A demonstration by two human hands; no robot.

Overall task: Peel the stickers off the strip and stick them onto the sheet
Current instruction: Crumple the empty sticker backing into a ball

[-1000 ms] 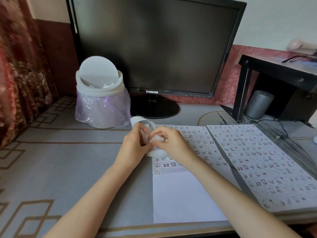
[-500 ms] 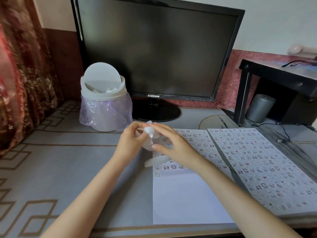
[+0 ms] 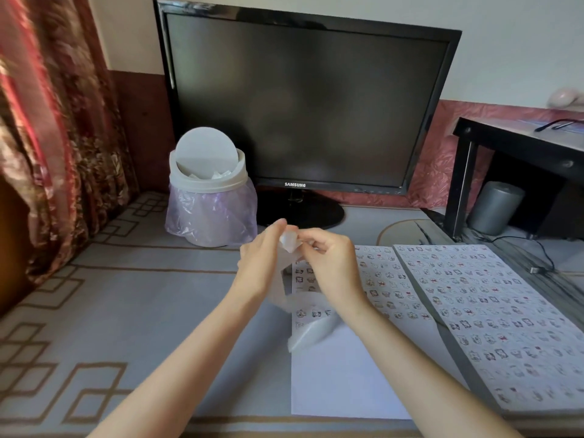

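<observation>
1. The sheet [image 3: 347, 374] lies flat on the tabletop [image 3: 126, 311]. Rows of small stickers fill its far half and its near half is bare white.
2. Both hands are raised over the sheet's far left corner, fingertips meeting.
3. The left hand [image 3: 262, 263] pinches the strip [image 3: 308, 333] between thumb and fingers.
4. The right hand [image 3: 331, 270] has its fingers curled and pinches the strip's top end. Blur hides whether a sticker is lifted.
5. From the hands the white strip hangs down, and its loose tail rests across the sheet's left edge, at the last sticker rows.
6. A second sheet [image 3: 489, 311], fully covered in stickers, lies just right of the sheet.
7. A dark monitor [image 3: 309, 105] stands behind the sheet.
8. A white bin [image 3: 208, 197] with a purple liner stands beyond the sheet's far left corner.
</observation>
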